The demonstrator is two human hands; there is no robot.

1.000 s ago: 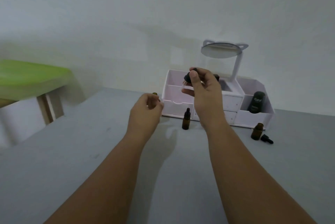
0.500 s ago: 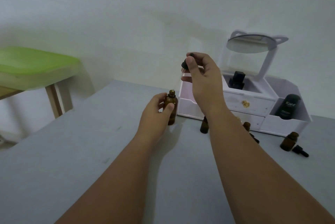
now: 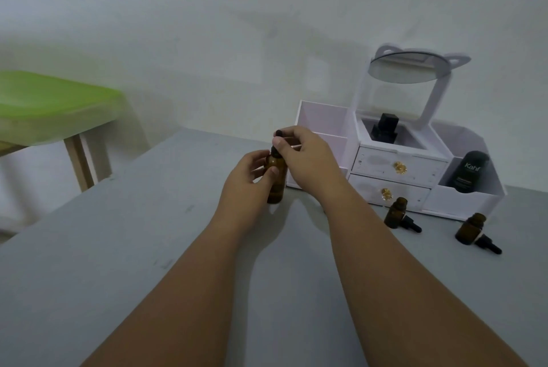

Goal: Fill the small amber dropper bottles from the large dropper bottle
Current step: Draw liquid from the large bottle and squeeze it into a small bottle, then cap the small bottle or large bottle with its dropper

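The large amber dropper bottle stands upright on the grey table, gripped around its body by my left hand. My right hand pinches the black dropper cap, which sits at the bottle's neck. To the right, two small amber bottles stand uncapped, each with its black dropper lying beside it. My right forearm hides part of the table behind it.
A white organizer with two drawers and a tilted mirror stands at the back against the wall. It holds a black bottle and a dark tube. A green stool is off to the left.
My right hand came down and brought the dropper cap onto the neck of the large bottle. The view shifted left, so the organizer now sits further right.
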